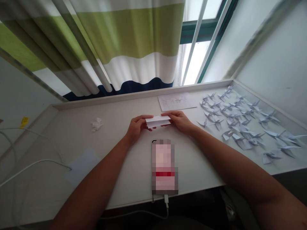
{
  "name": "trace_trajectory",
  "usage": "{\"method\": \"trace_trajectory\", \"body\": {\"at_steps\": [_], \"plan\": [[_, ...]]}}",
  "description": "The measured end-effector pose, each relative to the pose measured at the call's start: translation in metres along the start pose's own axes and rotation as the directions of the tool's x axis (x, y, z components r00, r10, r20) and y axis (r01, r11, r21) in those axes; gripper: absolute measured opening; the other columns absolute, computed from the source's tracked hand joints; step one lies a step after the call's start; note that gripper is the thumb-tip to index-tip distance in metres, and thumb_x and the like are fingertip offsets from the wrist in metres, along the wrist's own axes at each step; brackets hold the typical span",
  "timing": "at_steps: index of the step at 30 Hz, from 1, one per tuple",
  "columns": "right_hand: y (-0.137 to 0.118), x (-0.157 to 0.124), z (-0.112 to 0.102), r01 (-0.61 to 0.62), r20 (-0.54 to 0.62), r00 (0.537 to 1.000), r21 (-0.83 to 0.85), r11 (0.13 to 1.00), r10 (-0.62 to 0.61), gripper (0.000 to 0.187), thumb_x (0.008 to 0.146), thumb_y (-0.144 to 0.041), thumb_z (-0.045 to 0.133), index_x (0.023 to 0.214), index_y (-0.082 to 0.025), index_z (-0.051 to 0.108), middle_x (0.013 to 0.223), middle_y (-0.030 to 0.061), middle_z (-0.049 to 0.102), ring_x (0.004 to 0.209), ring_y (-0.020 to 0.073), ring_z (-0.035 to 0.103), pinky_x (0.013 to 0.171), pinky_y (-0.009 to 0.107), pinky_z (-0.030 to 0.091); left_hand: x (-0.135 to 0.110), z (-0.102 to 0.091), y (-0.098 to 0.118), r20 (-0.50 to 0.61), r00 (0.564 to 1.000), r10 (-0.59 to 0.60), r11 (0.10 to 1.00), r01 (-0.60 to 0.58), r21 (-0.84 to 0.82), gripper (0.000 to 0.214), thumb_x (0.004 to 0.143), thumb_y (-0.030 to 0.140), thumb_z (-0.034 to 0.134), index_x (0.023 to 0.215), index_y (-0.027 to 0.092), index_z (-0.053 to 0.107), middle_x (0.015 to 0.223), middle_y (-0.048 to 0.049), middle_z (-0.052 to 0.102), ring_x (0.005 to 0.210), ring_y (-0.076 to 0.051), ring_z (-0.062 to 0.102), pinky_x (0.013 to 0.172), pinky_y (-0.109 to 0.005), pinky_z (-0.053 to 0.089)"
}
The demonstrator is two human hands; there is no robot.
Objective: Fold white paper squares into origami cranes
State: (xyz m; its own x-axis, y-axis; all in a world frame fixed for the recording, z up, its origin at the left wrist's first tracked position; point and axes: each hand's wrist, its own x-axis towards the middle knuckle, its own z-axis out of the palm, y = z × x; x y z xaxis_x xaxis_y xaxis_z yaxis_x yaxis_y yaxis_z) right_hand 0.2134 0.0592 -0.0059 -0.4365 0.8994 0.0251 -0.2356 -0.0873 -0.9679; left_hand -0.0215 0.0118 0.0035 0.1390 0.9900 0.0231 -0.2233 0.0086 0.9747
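Observation:
A folded strip of white paper (158, 121) is held just above the pale desk (115, 150), one end in each hand. My left hand (137, 127) pinches its left end with the thumb on top. My right hand (179, 121) grips the right end, fingers curled over the fold. Both hands are closed on the paper, in the middle of the desk near the window side.
A phone (164, 166) lies in front of my hands, with a white charging cable (166, 202) plugged in at the desk's front edge. Several folded paper cranes (242, 123) cover the right side. A printed sheet (177, 101), a crumpled scrap (96, 124), a loose sheet (82, 166) and a striped curtain (115, 48) are also here.

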Motion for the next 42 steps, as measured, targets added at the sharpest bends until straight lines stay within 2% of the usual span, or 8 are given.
{"method": "trace_trajectory", "body": {"at_steps": [4, 8, 11, 14, 17, 22, 29, 42], "plan": [[-0.007, -0.004, 0.004, -0.023, 0.007, 1.000, 0.031, 0.999, 0.023, 0.024, 0.082, -0.040, 0.080, 0.082, -0.017, 0.075, 0.084, 0.0053, 0.070, 0.071, 0.0152, 0.063, 0.063, 0.031, 0.054, -0.003, 0.002, 0.001, -0.002, 0.999, 0.039, 0.998, -0.039, 0.048, 0.041, 0.082, 0.049, 0.076, 0.098, 0.012, 0.080, 0.084, -0.0078, 0.076, 0.074, -0.022, 0.074, 0.061, -0.033, 0.063], [-0.011, -0.009, 0.005, 0.007, 0.006, 1.000, -0.080, 0.997, -0.006, 0.033, 0.079, -0.041, 0.088, 0.086, -0.021, 0.064, 0.069, -0.0030, 0.066, 0.059, 0.0108, 0.056, 0.054, 0.024, 0.042, -0.005, 0.009, -0.004, -0.004, 0.991, 0.135, 0.970, -0.132, 0.206, 0.045, 0.075, 0.037, 0.088, 0.113, 0.016, 0.077, 0.079, -0.0018, 0.074, 0.071, -0.016, 0.067, 0.061, -0.027, 0.059], [-0.012, -0.012, 0.005, 0.042, 0.116, 0.993, -0.204, 0.978, -0.019, 0.044, 0.078, -0.041, 0.091, 0.110, -0.021, 0.069, 0.077, -0.0011, 0.075, 0.066, 0.0144, 0.065, 0.060, 0.026, 0.048, -0.007, 0.016, -0.006, -0.004, 0.978, 0.208, 0.948, -0.201, 0.245, 0.051, 0.074, 0.031, 0.088, 0.120, 0.017, 0.072, 0.084, -0.0027, 0.076, 0.073, -0.015, 0.067, 0.067, -0.026, 0.055], [-0.011, -0.014, 0.008, 0.092, 0.211, 0.977, -0.251, 0.964, -0.038, 0.041, 0.076, -0.044, 0.093, 0.102, -0.018, 0.077, 0.088, 0.0042, 0.080, 0.078, 0.0179, 0.073, 0.071, 0.030, 0.056, -0.008, 0.024, -0.007, -0.077, 0.967, 0.242, 0.953, -0.222, 0.205, 0.060, 0.072, 0.033, 0.091, 0.125, 0.019, 0.067, 0.086, -0.0027, 0.077, 0.076, -0.016, 0.070, 0.072, -0.028, 0.054], [-0.008, -0.016, 0.014, 0.090, 0.135, 0.989, -0.173, 0.981, -0.067, 0.040, 0.074, -0.048, 0.095, 0.096, -0.018, 0.078, 0.095, 0.0058, 0.082, 0.085, 0.0194, 0.076, 0.078, 0.032, 0.060, -0.009, 0.029, -0.008, -0.132, 0.969, 0.207, 0.976, -0.195, 0.092, 0.062, 0.071, 0.038, 0.094, 0.123, 0.022, 0.065, 0.093, -0.0039, 0.079, 0.086, -0.019, 0.073, 0.082, -0.032, 0.058], [-0.004, -0.017, 0.022, 0.121, 0.093, 0.989, -0.080, 0.989, -0.113, 0.040, 0.071, -0.046, 0.097, 0.089, -0.019, 0.074, 0.093, 0.0037, 0.082, 0.085, 0.0182, 0.076, 0.081, 0.033, 0.061, -0.008, 0.029, -0.008, -0.129, 0.967, 0.220, 0.969, -0.202, 0.139, 0.042, 0.067, 0.051, 0.097, 0.079, 0.017, 0.075, 0.081, -0.0044, 0.077, 0.076, -0.018, 0.069, 0.078, -0.033, 0.058], [-0.004, -0.015, 0.021, 0.204, 0.023, 0.979, -0.157, 0.966, -0.203, 0.040, 0.082, -0.057, 0.087, 0.095, -0.020, 0.078, 0.095, 0.0047, 0.079, 0.085, 0.0175, 0.071, 0.081, 0.034, 0.061, -0.011, 0.029, -0.009, -0.114, 0.973, 0.202, 0.972, -0.184, 0.146, 0.039, 0.066, 0.048, 0.099, 0.086, 0.018, 0.084, 0.090, -0.0065, 0.083, 0.085, -0.022, 0.075, 0.086, -0.039, 0.062], [-0.001, -0.014, 0.026, 0.244, -0.058, 0.965, -0.167, 0.955, -0.257, 0.049, 0.078, -0.068, 0.086, 0.085, -0.019, 0.077, 0.081, 0.0028, 0.075, 0.074, 0.0158, 0.067, 0.073, 0.033, 0.061, -0.009, 0.028, -0.012, -0.103, 0.973, 0.208, 0.964, -0.186, 0.188, 0.037, 0.069, 0.049, 0.097, 0.085, 0.018, 0.085, 0.084, -0.0060, 0.081, 0.075, -0.019, 0.071, 0.075, -0.034, 0.059]]}}
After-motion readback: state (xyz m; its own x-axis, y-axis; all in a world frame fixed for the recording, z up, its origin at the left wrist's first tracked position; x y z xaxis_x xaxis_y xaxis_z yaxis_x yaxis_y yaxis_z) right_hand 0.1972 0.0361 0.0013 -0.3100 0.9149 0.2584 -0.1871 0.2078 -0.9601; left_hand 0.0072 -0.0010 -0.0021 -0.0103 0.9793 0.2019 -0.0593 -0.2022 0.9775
